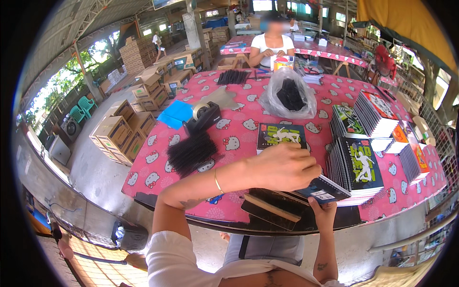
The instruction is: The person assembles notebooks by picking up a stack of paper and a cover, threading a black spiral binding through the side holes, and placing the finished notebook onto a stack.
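Note:
My right hand grips the lower edge of a dark spiral notebook, its thumb lying on the cover. The notebook is tilted up, with a pale label on it. My left hand reaches across the table, closed, over the notebook's upper left part; whatever its curled fingers pinch is hidden. Just behind that hand lies another notebook with green lettering and a white figure. Close on the right stands a stack of spiral-bound notebooks with similar covers.
Black binding coils lie on the pink table, beside a tape dispenser and blue sheet. A plastic bag holds dark pieces. More notebook stacks stand right. Wooden bars lie at the front edge. A person sits opposite.

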{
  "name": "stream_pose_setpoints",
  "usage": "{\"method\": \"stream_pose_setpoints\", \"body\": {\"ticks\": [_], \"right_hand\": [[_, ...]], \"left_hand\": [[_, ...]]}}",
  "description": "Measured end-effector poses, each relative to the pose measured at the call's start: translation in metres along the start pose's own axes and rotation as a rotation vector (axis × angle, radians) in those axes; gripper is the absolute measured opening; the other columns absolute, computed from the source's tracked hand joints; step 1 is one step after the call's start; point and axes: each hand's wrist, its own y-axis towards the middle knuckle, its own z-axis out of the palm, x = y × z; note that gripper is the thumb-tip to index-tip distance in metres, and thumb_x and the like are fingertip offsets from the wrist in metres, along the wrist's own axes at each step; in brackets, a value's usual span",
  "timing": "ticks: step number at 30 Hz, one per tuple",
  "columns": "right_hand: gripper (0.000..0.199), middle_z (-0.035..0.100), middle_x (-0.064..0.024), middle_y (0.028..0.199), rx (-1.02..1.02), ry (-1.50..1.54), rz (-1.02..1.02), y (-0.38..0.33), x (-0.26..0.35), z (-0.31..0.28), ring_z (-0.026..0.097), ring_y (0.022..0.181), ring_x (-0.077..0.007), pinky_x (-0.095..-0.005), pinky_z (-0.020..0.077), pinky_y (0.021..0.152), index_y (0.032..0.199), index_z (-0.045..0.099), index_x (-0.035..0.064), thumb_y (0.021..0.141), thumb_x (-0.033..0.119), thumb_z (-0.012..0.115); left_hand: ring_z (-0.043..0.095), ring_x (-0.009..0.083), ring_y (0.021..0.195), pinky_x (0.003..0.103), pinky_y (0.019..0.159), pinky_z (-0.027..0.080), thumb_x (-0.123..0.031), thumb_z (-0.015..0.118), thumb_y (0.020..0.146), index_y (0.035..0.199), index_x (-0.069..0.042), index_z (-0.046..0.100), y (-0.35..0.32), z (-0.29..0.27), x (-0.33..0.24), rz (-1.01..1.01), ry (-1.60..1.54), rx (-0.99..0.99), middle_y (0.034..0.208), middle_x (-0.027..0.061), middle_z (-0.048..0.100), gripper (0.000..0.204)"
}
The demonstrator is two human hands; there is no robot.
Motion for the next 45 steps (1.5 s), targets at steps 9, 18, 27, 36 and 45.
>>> {"method": "stream_pose_setpoints", "body": {"ticks": [9, 18, 27, 36, 45], "right_hand": [[0.024, 0.074, -0.0063, 0.104, 0.119, -0.539, -0.025, 0.011, 0.020, -0.009, 0.068, 0.092, -0.0125, -0.0278, 0.0535, 0.080, 0.110, 0.070, -0.0040, 0.088, 0.001, 0.078], [0.022, 0.074, -0.0081, 0.108, 0.087, -0.268, -0.022, -0.005, 0.037, -0.007, 0.066, 0.097, -0.0122, -0.0268, 0.0526, 0.085, 0.110, 0.070, -0.0075, 0.090, -0.005, 0.075], [0.052, 0.065, -0.0164, 0.130, 0.245, -0.511, -0.265, -0.006, 0.023, 0.003, 0.063, 0.117, -0.0245, -0.0353, 0.0471, 0.100, 0.134, 0.060, -0.0010, 0.087, 0.005, 0.080], [0.078, 0.062, -0.0153, 0.131, 0.055, -0.112, -0.042, -0.017, -0.013, 0.047, 0.060, 0.118, -0.0223, -0.0361, 0.0456, 0.105, 0.150, 0.041, 0.0010, 0.085, 0.012, 0.083], [0.075, 0.059, -0.0074, 0.119, 0.104, -0.208, -0.055, 0.011, -0.012, 0.009, 0.058, 0.110, -0.0184, -0.0325, 0.0454, 0.101, 0.143, 0.050, 0.0002, 0.081, 0.019, 0.088]], "left_hand": [[0.060, 0.0198, 0.068, 0.034, 0.061, 0.048, -0.017, 0.072, 0.078, 0.090, -0.006, 0.060, 0.000, 0.007, 0.006, 0.029, 0.016, -0.005, 0.073, 0.0029, 0.054, 0.020], [0.060, 0.0206, 0.068, 0.035, 0.062, 0.049, -0.017, 0.071, 0.078, 0.091, -0.006, 0.060, 0.001, 0.011, 0.006, 0.047, -0.002, -0.053, 0.075, 0.0033, 0.054, 0.020], [0.065, 0.0197, 0.077, 0.034, 0.069, 0.051, -0.020, 0.073, 0.073, 0.097, -0.006, 0.064, -0.034, 0.016, 0.009, -0.011, 0.038, 0.082, 0.081, 0.0031, 0.062, 0.029], [0.036, 0.0399, 0.151, 0.050, 0.122, 0.024, -0.030, 0.058, 0.103, 0.154, -0.001, 0.045, -0.146, 0.096, -0.077, -0.920, 0.110, -0.419, 0.152, 0.0217, 0.050, 0.060], [0.067, 0.0422, 0.091, 0.049, 0.078, 0.055, -0.013, 0.066, 0.093, 0.120, -0.003, 0.062, -0.305, 0.088, 0.012, -1.394, 0.445, 0.089, 0.100, 0.0192, 0.067, 0.029]]}}
